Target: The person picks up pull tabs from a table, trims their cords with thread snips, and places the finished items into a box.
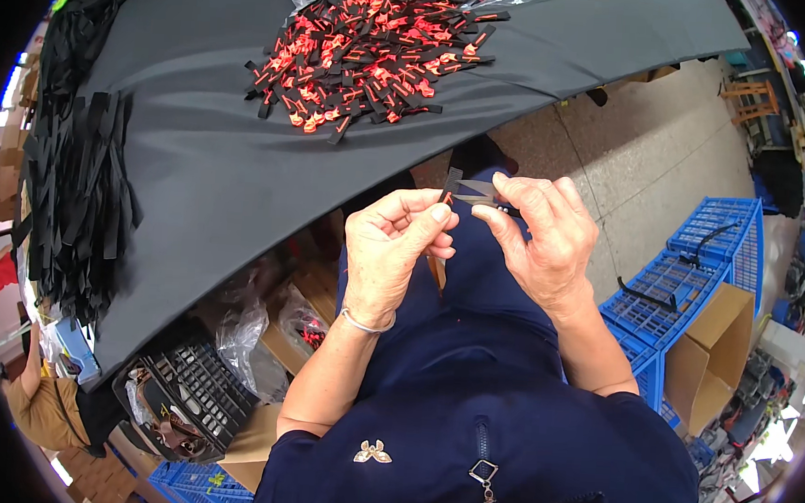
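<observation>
Between the thumb and fingers of my left hand point(394, 237) is pinched a short black strap piece point(452, 183) with a bit of orange-red on it. My right hand point(547, 228) is closed around small thread snips point(476, 194), whose pointed metal blades reach left to the strap piece. Both hands are over my lap, just off the table's near edge. Beyond them, a large heap of similar black and orange-red strap pieces point(368, 60) lies on the dark-covered table point(212, 198).
Long black straps point(83, 204) hang in bundles at the table's left end. A black crate point(196, 391) and clear plastic bags point(254, 344) are below the table. To my right stand blue plastic crates point(667, 295) and an open cardboard box point(714, 354). Another person point(52, 410) is at the far left.
</observation>
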A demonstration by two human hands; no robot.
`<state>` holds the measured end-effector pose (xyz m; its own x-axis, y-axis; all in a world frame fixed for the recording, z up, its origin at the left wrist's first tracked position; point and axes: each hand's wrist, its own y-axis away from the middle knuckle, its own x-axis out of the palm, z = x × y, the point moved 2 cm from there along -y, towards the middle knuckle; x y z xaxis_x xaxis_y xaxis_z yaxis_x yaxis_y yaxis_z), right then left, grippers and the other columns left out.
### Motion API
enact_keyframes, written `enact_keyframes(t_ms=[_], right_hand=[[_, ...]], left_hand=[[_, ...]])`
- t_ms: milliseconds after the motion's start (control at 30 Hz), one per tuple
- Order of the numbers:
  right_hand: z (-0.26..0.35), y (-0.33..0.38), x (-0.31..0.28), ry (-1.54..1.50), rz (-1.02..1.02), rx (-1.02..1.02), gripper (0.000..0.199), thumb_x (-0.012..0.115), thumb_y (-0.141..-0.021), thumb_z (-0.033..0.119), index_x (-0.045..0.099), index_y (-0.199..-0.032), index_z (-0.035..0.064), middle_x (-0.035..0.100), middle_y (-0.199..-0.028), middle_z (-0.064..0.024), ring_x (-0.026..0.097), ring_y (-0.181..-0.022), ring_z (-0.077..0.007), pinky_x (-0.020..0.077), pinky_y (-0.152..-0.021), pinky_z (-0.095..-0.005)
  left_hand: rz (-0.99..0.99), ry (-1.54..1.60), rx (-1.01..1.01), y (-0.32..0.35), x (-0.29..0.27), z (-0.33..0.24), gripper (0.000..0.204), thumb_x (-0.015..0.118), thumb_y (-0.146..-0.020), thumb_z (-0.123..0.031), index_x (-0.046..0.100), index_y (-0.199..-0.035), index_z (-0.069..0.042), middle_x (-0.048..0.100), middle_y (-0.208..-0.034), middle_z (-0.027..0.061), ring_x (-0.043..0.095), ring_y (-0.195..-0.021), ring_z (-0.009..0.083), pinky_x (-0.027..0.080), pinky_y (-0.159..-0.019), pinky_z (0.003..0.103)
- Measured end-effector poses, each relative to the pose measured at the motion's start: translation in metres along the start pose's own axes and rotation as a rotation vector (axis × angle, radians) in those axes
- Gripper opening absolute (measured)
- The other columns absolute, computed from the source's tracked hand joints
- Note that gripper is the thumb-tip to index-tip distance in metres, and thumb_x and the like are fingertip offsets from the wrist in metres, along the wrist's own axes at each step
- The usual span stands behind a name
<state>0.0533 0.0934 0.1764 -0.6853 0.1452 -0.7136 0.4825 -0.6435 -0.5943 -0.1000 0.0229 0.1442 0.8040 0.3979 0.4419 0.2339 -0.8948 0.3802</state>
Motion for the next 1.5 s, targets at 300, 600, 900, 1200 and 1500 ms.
enact_keyframes(t_ms=[300, 600, 900, 1200, 1500], right_hand=[[0.0, 0.001, 0.003, -0.018, 0.045, 0.016, 0.028, 0.076, -0.065, 0.017, 0.065, -0.089, 0.0073, 0.061, -0.074, -0.0009, 0.051, -0.06, -0.0178, 0.0431, -0.053, -0.0283], [-0.007, -0.004, 0.006, -0.023, 0.064, 0.014, 0.027, 0.076, -0.065, 0.017, 0.064, -0.088, 0.0069, 0.06, -0.073, -0.0019, 0.051, -0.06, -0.0189, 0.0434, -0.053, -0.0292], [-0.015, 0.001, 0.012, -0.21, 0.088, 0.108, 0.021, 0.074, -0.069, 0.015, 0.064, -0.085, 0.0052, 0.061, -0.074, -0.0054, 0.055, -0.063, -0.0235, 0.0461, -0.055, -0.0328], [-0.016, 0.002, 0.016, -0.376, 0.09, 0.312, 0.015, 0.072, -0.074, 0.016, 0.064, -0.082, 0.0055, 0.061, -0.073, -0.0043, 0.055, -0.063, -0.0192, 0.045, -0.056, -0.0293], [-0.021, 0.011, 0.04, -1.34, 0.424, 0.954, 0.017, 0.066, -0.085, 0.018, 0.061, -0.087, 0.0016, 0.057, -0.075, 0.0012, 0.05, -0.067, -0.0045, 0.043, -0.063, -0.02]], left_hand=[[0.002, 0.022, -0.024, -0.003, -0.001, 0.004, 0.022, 0.066, -0.084, -0.009, 0.063, -0.103, 0.003, 0.067, -0.08, 0.0104, 0.063, -0.063, 0.0103, 0.055, -0.058, 0.023], [-0.005, 0.019, -0.029, -0.009, 0.002, 0.003, 0.024, 0.066, -0.084, -0.01, 0.062, -0.104, 0.004, 0.066, -0.081, 0.0102, 0.062, -0.064, 0.0101, 0.055, -0.059, 0.023], [0.054, -0.019, -0.044, -0.012, -0.001, 0.01, 0.021, 0.064, -0.085, -0.008, 0.062, -0.102, 0.005, 0.066, -0.081, 0.0108, 0.062, -0.062, 0.0115, 0.056, -0.058, 0.024], [0.071, 0.079, -0.046, -0.014, -0.002, 0.014, 0.018, 0.065, -0.086, -0.01, 0.061, -0.098, 0.003, 0.066, -0.081, 0.0101, 0.063, -0.063, 0.0112, 0.056, -0.059, 0.024], [0.097, 0.0, 0.044, -0.012, 0.009, 0.027, 0.015, 0.065, -0.083, 0.0, 0.055, -0.094, 0.001, 0.065, -0.08, 0.0115, 0.064, -0.065, 0.0125, 0.055, -0.06, 0.024]])
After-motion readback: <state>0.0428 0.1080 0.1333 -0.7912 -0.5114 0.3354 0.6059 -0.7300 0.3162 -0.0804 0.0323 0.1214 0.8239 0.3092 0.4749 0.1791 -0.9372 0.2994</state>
